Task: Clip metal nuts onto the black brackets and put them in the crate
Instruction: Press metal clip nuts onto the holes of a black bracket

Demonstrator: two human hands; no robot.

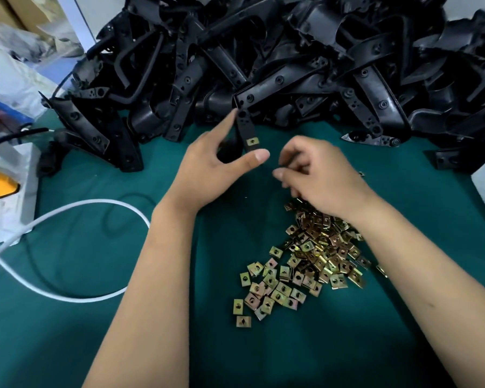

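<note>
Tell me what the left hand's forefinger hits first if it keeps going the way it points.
The left hand points its forefinger up-table beside the held bracket. Straight on, it likely meets the pile of black brackets first, though depth is unclear.

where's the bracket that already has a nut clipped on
In the head view it stands upright at centre, held in the left hand: the black bracket, just in front of the bracket pile.
</note>
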